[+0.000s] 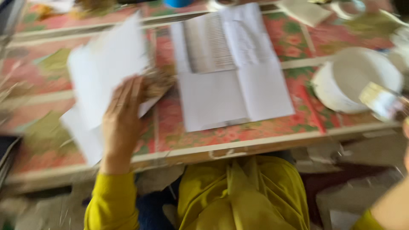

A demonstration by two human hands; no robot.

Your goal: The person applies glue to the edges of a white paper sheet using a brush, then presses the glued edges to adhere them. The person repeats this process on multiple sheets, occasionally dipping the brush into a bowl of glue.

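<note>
A: What is touched by the left hand (121,121)?

B: A loose white sheet of paper (104,76) is pressed flat under it, at about nine o'clock from the open book. The fingers are spread, so the grip is wide and nothing is clasped. A yellow sleeve (113,200) is worn on that arm.

A: What is seen just beside the fingertips?

B: A brownish clump (158,81), blurred, is seen at one o'clock from the hand, lying on the sheet's edge. What it is cannot be told.

A: And the right hand (407,145)?

B: Only a sliver is shown at the frame's edge, at three o'clock. Whether its grip is wide or narrow cannot be told. A small pale card-like object (379,100) is seen near it, blurred.

A: What else is carried by the tabletop (221,147)?

B: A flowered red and green cloth is spread over it. An open book (230,68) with white pages is laid at the centre. A white round bowl (355,79) is placed at three o'clock from the book.
</note>
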